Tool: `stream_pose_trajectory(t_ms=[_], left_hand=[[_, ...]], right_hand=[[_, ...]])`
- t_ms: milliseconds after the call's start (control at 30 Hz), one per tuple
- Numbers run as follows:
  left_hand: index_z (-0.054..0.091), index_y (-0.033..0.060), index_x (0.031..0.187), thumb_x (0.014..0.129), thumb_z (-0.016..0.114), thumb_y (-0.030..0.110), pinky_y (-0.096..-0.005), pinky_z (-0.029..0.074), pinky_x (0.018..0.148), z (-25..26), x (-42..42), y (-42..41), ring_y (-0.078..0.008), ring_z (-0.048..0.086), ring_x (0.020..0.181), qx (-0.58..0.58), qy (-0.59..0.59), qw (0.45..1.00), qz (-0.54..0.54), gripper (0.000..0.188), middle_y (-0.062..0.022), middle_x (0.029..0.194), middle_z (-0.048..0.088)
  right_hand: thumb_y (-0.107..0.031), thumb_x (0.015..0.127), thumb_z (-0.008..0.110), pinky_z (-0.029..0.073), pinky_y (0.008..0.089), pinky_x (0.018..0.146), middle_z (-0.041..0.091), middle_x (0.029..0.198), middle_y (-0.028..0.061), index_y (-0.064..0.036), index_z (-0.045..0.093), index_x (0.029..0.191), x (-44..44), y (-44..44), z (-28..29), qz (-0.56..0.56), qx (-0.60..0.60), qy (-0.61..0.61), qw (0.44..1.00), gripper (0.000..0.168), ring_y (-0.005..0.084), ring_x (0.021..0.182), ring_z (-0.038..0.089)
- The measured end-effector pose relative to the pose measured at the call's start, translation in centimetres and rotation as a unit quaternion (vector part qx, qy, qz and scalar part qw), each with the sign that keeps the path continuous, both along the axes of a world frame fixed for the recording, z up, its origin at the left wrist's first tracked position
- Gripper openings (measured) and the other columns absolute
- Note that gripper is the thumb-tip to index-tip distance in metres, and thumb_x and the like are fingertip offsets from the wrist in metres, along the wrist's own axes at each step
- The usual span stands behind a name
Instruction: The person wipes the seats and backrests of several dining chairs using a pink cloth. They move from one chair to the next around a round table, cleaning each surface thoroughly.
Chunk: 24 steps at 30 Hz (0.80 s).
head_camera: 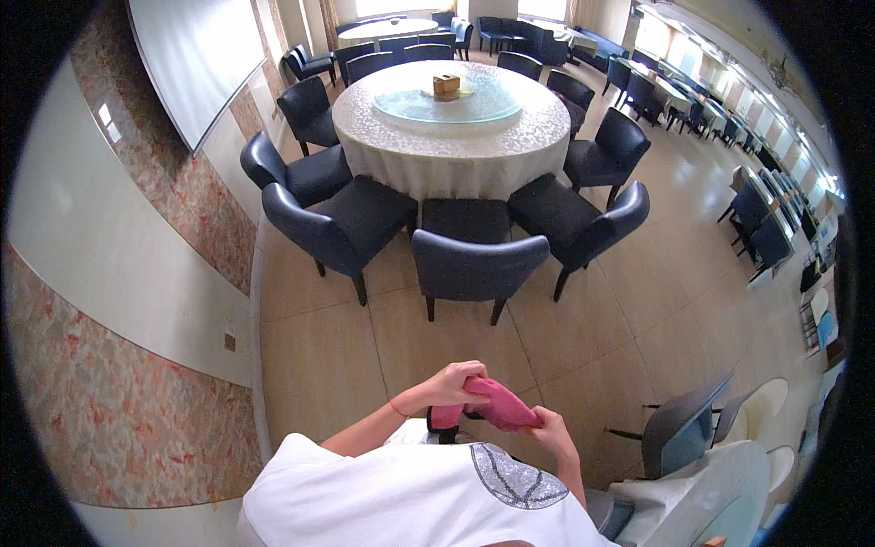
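Observation:
A pink cloth point(502, 405) is stretched between my two hands, low in front of my body. My left hand point(456, 384) grips its upper left end, and a red band circles that wrist. On the other side, my right hand point(552, 432) pinches the cloth's lower right end. One fold of the cloth hangs below my left hand, beside something dark at my waist that I cannot make out. Both hands are above the tiled floor, apart from the chairs.
Ahead stands a round table point(451, 147) with a patterned white cloth, a glass turntable point(403, 108) and a small box point(446, 84). Dark padded chairs surround it, the nearest chair point(478, 267) facing away. A marbled wall point(137, 410) runs along the left. Another glass-topped table point(731, 485) and a grey chair point(677, 434) stand at lower right.

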<state>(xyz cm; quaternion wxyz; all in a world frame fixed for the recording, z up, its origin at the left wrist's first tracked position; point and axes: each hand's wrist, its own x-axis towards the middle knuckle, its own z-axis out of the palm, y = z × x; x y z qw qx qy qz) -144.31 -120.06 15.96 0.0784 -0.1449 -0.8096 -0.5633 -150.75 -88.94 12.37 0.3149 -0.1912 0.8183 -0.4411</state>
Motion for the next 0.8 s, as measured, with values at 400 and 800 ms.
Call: stream_pose_trajectory(t_ms=[400,800], left_hand=[[0.069,0.0035,0.102,0.082,0.078,0.02,-0.0421,0.055,0.076,-1.9,-12.0,-8.1,-0.0327,0.069,0.086,-0.214,-0.122,0.963,-0.11,0.028,-0.0137,0.091,0.07],[0.075,0.0002,0.102,0.083,0.078,0.01,-0.0378,0.053,0.071,-6.8,-31.6,-1.9,-0.026,0.067,0.079,-0.03,-0.044,0.994,-0.091,0.022,-0.0127,0.089,0.068]], right_hand=[[-0.002,0.087,0.077,0.052,0.0263,0.073,0.072,0.089,-0.0004,0.0,0.073,0.097,-8.7,-1.0,2.8,-0.265,-0.114,-0.041,0.957,0.011,0.0073,0.081,0.064],[-0.014,0.1,0.068,0.054,0.0297,0.08,0.075,0.098,0.003,-0.001,0.074,0.104,-22.6,7.6,-1.0,-0.476,-0.323,-0.058,0.816,0.015,0.0118,0.086,0.068]])
